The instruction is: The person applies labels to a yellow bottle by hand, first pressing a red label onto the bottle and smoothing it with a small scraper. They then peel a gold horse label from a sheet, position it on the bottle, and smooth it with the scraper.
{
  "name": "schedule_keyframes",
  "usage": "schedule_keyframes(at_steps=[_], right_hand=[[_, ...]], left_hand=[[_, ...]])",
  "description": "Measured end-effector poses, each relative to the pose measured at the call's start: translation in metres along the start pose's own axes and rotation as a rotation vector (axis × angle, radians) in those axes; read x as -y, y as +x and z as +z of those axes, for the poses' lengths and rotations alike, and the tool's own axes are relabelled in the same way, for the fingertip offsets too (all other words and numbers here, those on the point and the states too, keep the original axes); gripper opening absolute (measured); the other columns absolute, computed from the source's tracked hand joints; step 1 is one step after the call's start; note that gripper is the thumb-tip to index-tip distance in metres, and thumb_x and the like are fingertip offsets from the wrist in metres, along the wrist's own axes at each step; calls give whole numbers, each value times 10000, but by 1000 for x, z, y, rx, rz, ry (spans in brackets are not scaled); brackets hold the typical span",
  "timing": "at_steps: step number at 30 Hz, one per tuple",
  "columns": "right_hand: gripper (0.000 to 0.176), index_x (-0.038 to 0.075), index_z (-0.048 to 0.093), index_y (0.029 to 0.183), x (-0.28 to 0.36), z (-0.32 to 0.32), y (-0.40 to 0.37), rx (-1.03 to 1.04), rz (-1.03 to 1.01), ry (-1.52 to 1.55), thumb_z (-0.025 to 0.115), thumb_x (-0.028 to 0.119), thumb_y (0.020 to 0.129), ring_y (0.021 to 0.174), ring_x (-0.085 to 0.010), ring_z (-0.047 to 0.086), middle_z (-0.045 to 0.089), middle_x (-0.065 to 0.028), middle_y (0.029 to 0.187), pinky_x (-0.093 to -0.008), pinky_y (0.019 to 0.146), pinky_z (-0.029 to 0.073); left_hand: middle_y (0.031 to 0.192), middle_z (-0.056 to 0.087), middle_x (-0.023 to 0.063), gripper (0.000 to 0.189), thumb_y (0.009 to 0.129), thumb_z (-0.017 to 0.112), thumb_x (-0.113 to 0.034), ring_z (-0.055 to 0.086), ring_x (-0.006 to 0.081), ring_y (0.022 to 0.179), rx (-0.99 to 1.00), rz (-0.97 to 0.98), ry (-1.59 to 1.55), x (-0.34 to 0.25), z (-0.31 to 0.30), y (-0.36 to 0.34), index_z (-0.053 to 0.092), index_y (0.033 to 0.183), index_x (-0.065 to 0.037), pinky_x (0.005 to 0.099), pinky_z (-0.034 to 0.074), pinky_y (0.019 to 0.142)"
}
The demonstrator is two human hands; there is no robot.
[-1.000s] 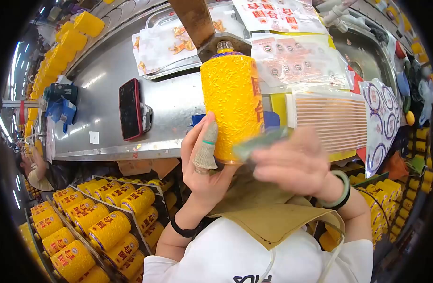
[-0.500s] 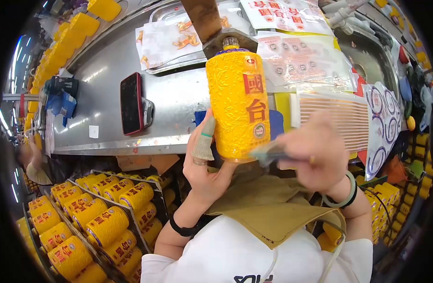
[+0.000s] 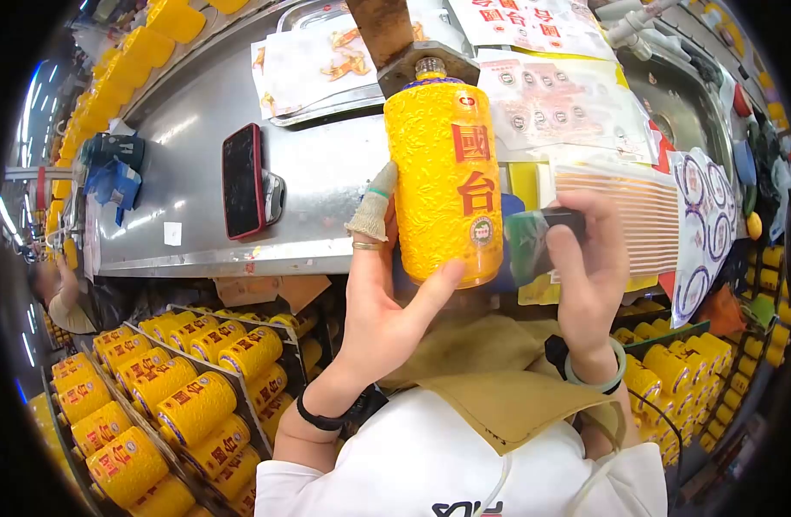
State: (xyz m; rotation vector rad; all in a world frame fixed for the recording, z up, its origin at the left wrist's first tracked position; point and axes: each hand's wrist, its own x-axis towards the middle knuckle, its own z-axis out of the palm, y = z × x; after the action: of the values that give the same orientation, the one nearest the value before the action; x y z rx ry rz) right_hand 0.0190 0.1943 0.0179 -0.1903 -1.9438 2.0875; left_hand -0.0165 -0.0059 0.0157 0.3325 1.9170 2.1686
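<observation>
A yellow embossed bottle (image 3: pixel 439 185) with red characters and a small round seal is tilted over the bench edge, its glass neck at a metal bracket. My left hand (image 3: pixel 383 302) supports its lower left side, the thumb lying across the base end. A knitted finger cover (image 3: pixel 370 215) is on one finger of that hand. To the right of the bottle, my right hand (image 3: pixel 592 276) grips a green, flat scraper-like piece (image 3: pixel 526 246) with a dark edge. That piece is slightly blurred and appears apart from the bottle.
The metal bracket (image 3: pixel 395 73) rises from the bench (image 3: pixel 189 241). A phone (image 3: pixel 243 181) lies left. Sticker sheets (image 3: pixel 555 108), striped strips (image 3: pixel 624 211) and a tray (image 3: pixel 326 108) are behind. Racks of yellow bottles (image 3: pixel 197 405) flank me; another person (image 3: pixel 64 297) is far left.
My right hand has moved up and away from the bottle's base, turning the green piece upright. The left thumb has come round onto the bottle's lower front. The view has shifted slightly.
</observation>
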Motion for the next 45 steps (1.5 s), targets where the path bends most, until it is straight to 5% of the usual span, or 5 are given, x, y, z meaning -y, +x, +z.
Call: schedule_keyframes(at_steps=[17,19,31,34,45], right_hand=[[233,-10,618,1115,15,4,-20,39,57,-169,730,23,913,864,-98,607,629,-35,977,-251,794,498],[227,-12,618,1100,16,3,-20,54,40,-189,734,28,909,854,-103,617,636,-41,964,-254,784,504],[195,-13,623,1049,18,5,-22,54,58,-194,735,37,898,812,-105,637,648,-41,902,-251,745,510],[195,-14,622,1047,18,5,-22,53,59,-191,735,39,898,808,-103,634,649,-42,901,-251,742,508],[187,-14,624,1043,18,5,-24,23,84,-168,732,33,897,816,-111,639,651,-45,906,-258,762,513]], left_hand=[[1590,341,173,817,950,637,31,373,259,1465,-4,-24,-42,-6,2,0,158,1611,18,409,327,1201],[1646,273,184,837,921,617,33,281,295,1527,6,-9,22,-5,3,-1,157,1620,13,444,227,1244],[1583,341,170,862,919,674,46,376,265,1463,-10,0,-51,-2,0,1,155,1607,20,418,319,1206],[1629,291,192,865,906,644,40,320,303,1506,-35,-59,-62,-6,6,2,150,1616,21,447,251,1237],[1616,313,201,891,894,672,32,334,301,1497,-9,-36,16,-4,6,2,151,1616,18,445,280,1223]])
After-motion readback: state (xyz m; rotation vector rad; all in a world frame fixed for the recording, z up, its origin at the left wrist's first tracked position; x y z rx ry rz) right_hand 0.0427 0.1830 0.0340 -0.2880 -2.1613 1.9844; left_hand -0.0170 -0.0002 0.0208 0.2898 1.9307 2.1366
